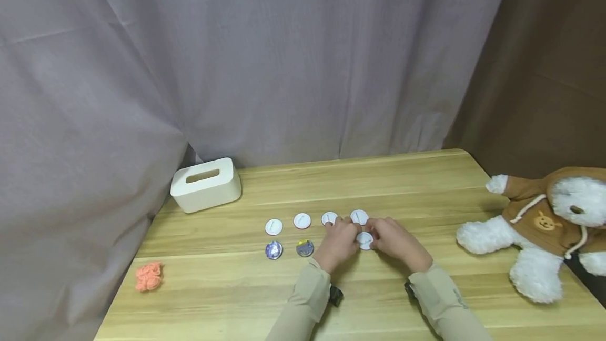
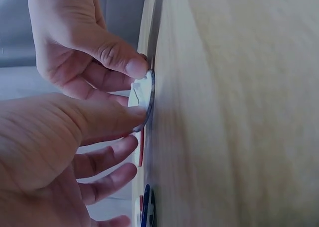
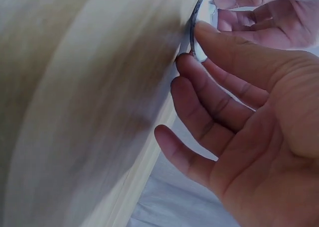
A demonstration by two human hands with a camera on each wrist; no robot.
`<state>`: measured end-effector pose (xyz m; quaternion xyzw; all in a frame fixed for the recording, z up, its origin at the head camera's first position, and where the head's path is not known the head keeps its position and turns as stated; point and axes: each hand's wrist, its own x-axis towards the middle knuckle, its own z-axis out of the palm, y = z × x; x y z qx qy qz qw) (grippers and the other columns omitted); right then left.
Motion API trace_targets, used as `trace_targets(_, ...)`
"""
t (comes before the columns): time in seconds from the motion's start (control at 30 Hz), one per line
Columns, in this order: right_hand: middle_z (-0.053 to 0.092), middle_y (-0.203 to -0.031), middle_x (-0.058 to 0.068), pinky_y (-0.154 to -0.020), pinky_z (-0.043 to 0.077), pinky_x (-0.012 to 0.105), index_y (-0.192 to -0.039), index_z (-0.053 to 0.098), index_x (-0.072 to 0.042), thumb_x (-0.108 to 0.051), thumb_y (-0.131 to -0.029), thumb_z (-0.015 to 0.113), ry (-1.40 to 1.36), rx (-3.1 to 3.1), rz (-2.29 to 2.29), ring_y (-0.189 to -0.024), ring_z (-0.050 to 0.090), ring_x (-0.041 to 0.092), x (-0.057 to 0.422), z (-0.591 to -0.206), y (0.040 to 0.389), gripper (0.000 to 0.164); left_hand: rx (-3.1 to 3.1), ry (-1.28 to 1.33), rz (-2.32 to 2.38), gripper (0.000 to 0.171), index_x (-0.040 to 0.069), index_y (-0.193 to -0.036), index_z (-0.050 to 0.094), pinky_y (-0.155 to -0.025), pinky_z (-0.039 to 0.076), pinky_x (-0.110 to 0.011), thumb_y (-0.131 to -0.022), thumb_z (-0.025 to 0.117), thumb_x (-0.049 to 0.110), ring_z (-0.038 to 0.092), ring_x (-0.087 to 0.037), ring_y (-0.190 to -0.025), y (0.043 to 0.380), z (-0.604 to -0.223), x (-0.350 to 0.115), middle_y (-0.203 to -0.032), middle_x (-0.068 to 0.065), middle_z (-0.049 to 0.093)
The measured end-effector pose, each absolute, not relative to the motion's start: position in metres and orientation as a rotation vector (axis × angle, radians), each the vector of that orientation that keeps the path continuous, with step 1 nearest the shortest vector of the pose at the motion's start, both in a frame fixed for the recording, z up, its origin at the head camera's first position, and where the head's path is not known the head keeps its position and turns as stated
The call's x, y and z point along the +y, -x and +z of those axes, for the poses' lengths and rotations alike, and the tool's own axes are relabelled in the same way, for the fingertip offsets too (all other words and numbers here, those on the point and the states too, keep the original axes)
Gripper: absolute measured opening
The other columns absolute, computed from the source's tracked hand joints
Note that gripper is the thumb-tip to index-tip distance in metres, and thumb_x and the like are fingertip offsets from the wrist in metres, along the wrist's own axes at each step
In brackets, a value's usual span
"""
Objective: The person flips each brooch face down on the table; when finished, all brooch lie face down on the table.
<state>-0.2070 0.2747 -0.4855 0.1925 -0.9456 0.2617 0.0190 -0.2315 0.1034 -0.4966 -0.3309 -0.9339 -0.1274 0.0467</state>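
Both hands meet at one round pin-back button badge [image 1: 364, 241], its white back with the pin facing up, low over the wooden table. My left hand [image 1: 339, 243] pinches its left edge between thumb and fingers. From the other side, my right hand [image 1: 396, 242] grips the right edge with thumb and fingertips. The left wrist view shows the badge [image 2: 143, 93] with a thumb at each end, tilted near the tabletop. Behind the hands lies a row of white-backed badges, among them one badge [image 1: 359, 217] just beyond the fingers and another [image 1: 329, 218] partly covered by the left hand.
Left of the hands are a patterned grey and yellow badge [image 1: 305, 248] and a purple one [image 1: 273, 250], below white-backed badges [image 1: 273, 227]. A white tissue box [image 1: 208, 196] stands at the back left, an orange fuzzy item [image 1: 149, 277] nearer. A teddy bear [image 1: 535, 225] sits right.
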Motion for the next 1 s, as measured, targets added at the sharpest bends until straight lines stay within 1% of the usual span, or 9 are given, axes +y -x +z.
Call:
trace_targets(0.1,0.050,-0.068,-0.008,-0.062,0.042,0.031,-0.086,0.066,-0.007,0.006,-0.071,0.077,-0.594,-2.950,0.799,-0.064,0.046,0.010,0.273,-0.486,0.206,0.022,-2.883,0.988,-0.355,0.005,0.017,-0.090,0.075,-0.077,0.043,-0.043,-0.086,0.075,0.017,0.057,-0.023,-0.091,0.229,-0.497,0.102,-0.101,-0.004,0.065)
trace_targets(0.27,0.050,-0.069,-0.006,-0.065,0.043,0.034,-0.085,0.068,-0.007,0.005,-0.074,0.076,-0.593,-2.984,0.793,-0.068,0.047,0.013,0.272,-0.487,0.206,0.018,-2.903,0.981,-0.341,0.008,0.017,-0.095,0.076,-0.082,0.043,-0.046,-0.088,0.074,0.020,0.053,-0.023,-0.094,0.228,-0.500,0.102,-0.105,-0.004,0.062)
trace_targets(0.5,0.051,-0.068,-0.006,-0.064,0.044,0.034,-0.081,0.067,-0.007,0.006,-0.074,0.074,-0.628,-2.986,0.799,-0.067,0.047,0.013,0.275,-0.487,0.209,0.016,-2.891,0.996,-0.368,0.007,0.018,-0.095,0.075,-0.082,0.042,-0.047,-0.089,0.071,0.018,0.054,-0.022,-0.095,0.230,-0.502,0.103,-0.108,-0.004,0.063)
trace_targets(0.6,0.053,-0.069,-0.006,-0.065,0.045,0.035,-0.083,0.068,-0.006,0.007,-0.075,0.072,-0.594,-2.998,0.788,-0.067,0.049,0.014,0.275,-0.485,0.210,0.016,-2.878,0.993,-0.426,0.005,0.018,-0.091,0.074,-0.082,0.042,-0.048,-0.089,0.069,0.017,0.053,-0.022,-0.093,0.230,-0.500,0.101,-0.107,-0.003,0.064)
trace_targets(0.7,0.056,-0.071,-0.003,-0.066,0.048,0.037,-0.087,0.070,-0.003,0.007,-0.077,0.071,-0.565,-2.994,0.770,-0.069,0.052,0.015,0.274,-0.480,0.210,0.015,-2.871,0.977,-0.518,0.007,0.017,-0.091,0.074,-0.081,0.041,-0.047,-0.091,0.067,0.017,0.053,-0.023,-0.093,0.232,-0.497,0.097,-0.107,-0.004,0.064)
trace_targets(0.8,0.060,-0.075,-0.001,-0.069,0.049,0.039,-0.092,0.071,0.000,0.005,-0.079,0.071,-0.548,-2.982,0.764,-0.071,0.054,0.016,0.269,-0.475,0.210,0.014,-2.876,0.942,-0.612,0.015,0.016,-0.102,0.076,-0.080,0.041,-0.045,-0.091,0.066,0.017,0.054,-0.024,-0.096,0.233,-0.494,0.091,-0.110,-0.004,0.065)
trace_targets(0.83,0.061,-0.076,-0.001,-0.070,0.050,0.040,-0.094,0.071,0.001,0.004,-0.080,0.072,-0.557,-2.977,0.763,-0.071,0.055,0.016,0.268,-0.474,0.210,0.014,-2.889,0.929,-0.633,0.020,0.015,-0.108,0.076,-0.080,0.041,-0.045,-0.091,0.066,0.017,0.054,-0.024,-0.099,0.234,-0.493,0.088,-0.113,-0.004,0.065)
trace_targets(0.93,0.063,-0.078,0.000,-0.073,0.051,0.042,-0.095,0.071,0.001,0.002,-0.082,0.072,-0.554,-2.966,0.776,-0.073,0.057,0.017,0.261,-0.471,0.211,0.013,-2.905,0.899,-0.692,0.030,0.014,-0.119,0.073,-0.083,0.042,-0.046,-0.090,0.066,0.016,0.055,-0.026,-0.104,0.235,-0.492,0.080,-0.116,-0.005,0.065)
trace_targets(1.0,0.065,-0.080,0.002,-0.074,0.052,0.043,-0.094,0.071,0.001,0.000,-0.083,0.071,-0.554,-2.951,0.786,-0.075,0.059,0.018,0.257,-0.469,0.212,0.011,-2.909,0.881,-0.728,0.032,0.013,-0.121,0.071,-0.085,0.042,-0.047,-0.090,0.065,0.016,0.055,-0.026,-0.106,0.236,-0.491,0.075,-0.116,-0.005,0.064)
